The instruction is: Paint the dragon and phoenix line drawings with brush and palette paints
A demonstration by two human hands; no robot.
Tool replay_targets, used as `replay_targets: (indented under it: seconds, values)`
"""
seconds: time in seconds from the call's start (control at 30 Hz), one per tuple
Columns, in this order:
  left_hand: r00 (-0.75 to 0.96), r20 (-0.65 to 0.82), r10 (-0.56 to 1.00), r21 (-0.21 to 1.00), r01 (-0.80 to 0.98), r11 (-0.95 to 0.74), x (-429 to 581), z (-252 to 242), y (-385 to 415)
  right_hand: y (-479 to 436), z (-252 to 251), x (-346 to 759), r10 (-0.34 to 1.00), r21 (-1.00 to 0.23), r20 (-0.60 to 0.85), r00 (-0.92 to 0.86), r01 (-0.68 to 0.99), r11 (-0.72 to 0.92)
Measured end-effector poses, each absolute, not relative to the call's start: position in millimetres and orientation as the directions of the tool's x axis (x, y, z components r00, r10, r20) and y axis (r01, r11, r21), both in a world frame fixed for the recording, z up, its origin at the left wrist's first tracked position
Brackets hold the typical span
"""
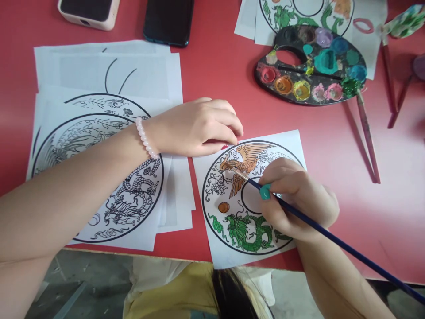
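My right hand (295, 195) is closed in a pinch around a blue-handled paintbrush (318, 228), with the thumb and fingers near its metal collar. The bristles touch the orange-brown phoenix on a round printed drawing (207, 230). Below the phoenix, a dragon on this sheet is green, and a small circle at its left is orange. My left hand (202, 126) lies palm down, fingers loosely bent, with its fingertips at the sheet's upper left edge. Nothing shows in its grasp. Beneath my left forearm is a pile of uncoloured dragon-and-phoenix sheets (139, 230).
A black paint palette (282, 95) with several colours overlaps another coloured drawing (372, 57) at the upper right. A red-handled brush (367, 130) leans on its green well; more brushes (388, 75) lie farther right. Two phones (169, 20) rest at the top left of the red table (219, 79).
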State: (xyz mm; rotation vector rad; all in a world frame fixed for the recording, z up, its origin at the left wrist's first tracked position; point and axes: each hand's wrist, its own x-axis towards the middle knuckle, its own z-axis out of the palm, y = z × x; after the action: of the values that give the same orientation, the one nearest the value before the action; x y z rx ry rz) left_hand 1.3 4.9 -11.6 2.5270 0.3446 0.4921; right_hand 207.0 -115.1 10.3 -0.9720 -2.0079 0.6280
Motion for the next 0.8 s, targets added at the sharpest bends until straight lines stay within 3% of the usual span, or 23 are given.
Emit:
replay_targets:
  seconds: [0.8]
  values:
    - [0.905, 0.242, 0.349, 0.573, 0.157, -0.805, 0.7, -11.8, 5.0, -115.3, 3.8, 208.1, 0.853, -0.714, 0.442, -0.278, 0.466, 0.522]
